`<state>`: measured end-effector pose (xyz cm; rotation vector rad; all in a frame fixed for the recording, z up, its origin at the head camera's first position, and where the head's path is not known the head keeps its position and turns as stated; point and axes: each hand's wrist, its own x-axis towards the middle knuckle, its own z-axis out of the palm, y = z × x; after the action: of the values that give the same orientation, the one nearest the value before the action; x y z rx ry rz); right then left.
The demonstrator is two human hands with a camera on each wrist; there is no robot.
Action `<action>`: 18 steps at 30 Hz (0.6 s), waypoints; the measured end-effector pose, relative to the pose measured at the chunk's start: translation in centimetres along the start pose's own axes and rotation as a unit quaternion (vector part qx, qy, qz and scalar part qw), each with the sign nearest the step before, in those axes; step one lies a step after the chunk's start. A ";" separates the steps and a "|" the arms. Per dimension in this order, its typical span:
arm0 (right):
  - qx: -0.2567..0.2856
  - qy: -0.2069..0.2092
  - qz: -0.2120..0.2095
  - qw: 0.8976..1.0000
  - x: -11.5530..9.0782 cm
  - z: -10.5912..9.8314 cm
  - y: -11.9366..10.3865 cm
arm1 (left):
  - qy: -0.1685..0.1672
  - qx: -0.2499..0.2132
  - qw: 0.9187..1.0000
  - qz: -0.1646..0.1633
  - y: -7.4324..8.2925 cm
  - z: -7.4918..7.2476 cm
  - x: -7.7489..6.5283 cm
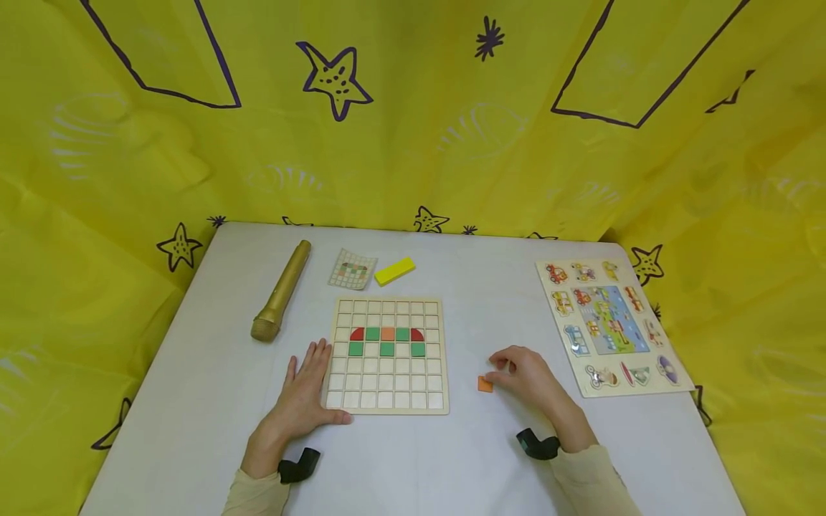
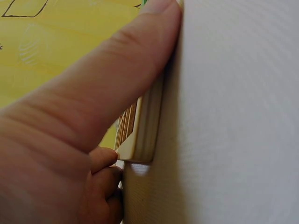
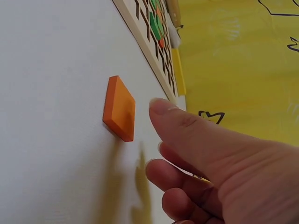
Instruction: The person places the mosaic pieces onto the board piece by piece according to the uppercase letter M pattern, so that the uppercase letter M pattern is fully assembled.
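A square wooden grid board [image 1: 393,412] lies on the white table with red, green and orange tiles [image 1: 387,334] set in two of its rows. My left hand [image 1: 300,398] rests at the board's lower left corner, its fingers stretched along the left side and the thumb along the near edge. In the left wrist view the thumb [image 2: 121,65] covers part of the board's edge [image 2: 145,130]. To the right of the board lies a loose square orange tile [image 3: 120,109]. Close over it is my right hand [image 1: 532,380], its bent fingers holding nothing; the thumb tip [image 3: 161,106] is just apart from the tile.
A gold microphone [image 1: 281,290] lies at the back left. Behind the board are a small pattern card [image 1: 353,269] and a yellow block [image 1: 395,271]. A vehicle picture puzzle [image 1: 613,322] lies at the right. Yellow patterned cloth [image 1: 413,143] hangs around the table.
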<state>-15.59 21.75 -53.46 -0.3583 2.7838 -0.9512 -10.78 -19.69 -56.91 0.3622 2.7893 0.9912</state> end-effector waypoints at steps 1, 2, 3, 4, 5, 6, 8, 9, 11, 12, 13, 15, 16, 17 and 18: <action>0.002 -0.005 0.002 1.000 -0.1 0.1 0.0 | 0.001 0.001 1.000 0.000 0.0 0.0 0.0; 0.003 -0.009 0.004 1.000 -0.2 0.2 0.0 | 0.001 0.000 1.000 0.000 0.0 0.0 0.0; 0.004 -0.015 0.006 1.000 -0.2 0.2 0.0 | 0.001 0.001 1.000 0.000 0.0 0.0 0.0; 0.005 -0.020 0.008 1.000 -0.3 0.3 0.0 | 0.001 0.002 1.000 0.000 0.0 0.0 0.0; 0.007 -0.025 0.010 1.000 -0.3 0.4 0.0 | 0.001 0.002 1.000 0.000 -0.1 0.0 -0.1; 0.006 -0.030 0.012 0.999 -0.3 0.5 0.0 | 0.001 0.002 1.000 -0.001 -0.1 0.0 -0.1; 0.006 -0.038 0.013 0.999 -0.4 0.6 0.0 | 0.001 0.001 1.000 0.000 0.0 0.0 -0.1; 0.005 -0.040 0.012 0.999 -0.4 0.6 -0.1 | 0.001 0.001 1.000 0.000 0.0 0.0 -0.1; 0.002 -0.042 0.006 0.999 -0.5 0.6 -0.1 | 0.001 0.001 1.000 0.000 0.0 0.0 -0.1; -0.001 -0.042 -0.001 0.999 -0.5 0.6 -0.2 | 0.001 0.001 1.000 0.000 0.0 0.0 -0.1; -0.002 -0.043 -0.005 0.999 -0.5 0.6 -0.2 | 0.001 0.001 1.000 0.000 0.0 -0.1 -0.1; -0.006 -0.043 -0.014 0.999 -0.6 0.6 -0.3 | 0.001 0.002 1.000 0.000 0.1 -0.1 -0.1; -0.010 -0.044 -0.019 0.999 -0.6 0.6 -0.3 | 0.001 0.002 1.000 0.000 0.1 -0.1 -0.1; -0.013 -0.046 -0.022 0.999 -0.6 0.6 -0.3 | 0.001 0.001 1.000 0.000 0.1 -0.1 -0.1; -0.016 -0.046 -0.024 0.998 -0.6 0.6 -0.3 | 0.001 0.002 1.000 0.000 0.1 -0.1 -0.1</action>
<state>-14.86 21.32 -53.72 -0.4649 2.7210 -0.8766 -10.67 -19.72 -56.77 0.3618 2.7935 0.9882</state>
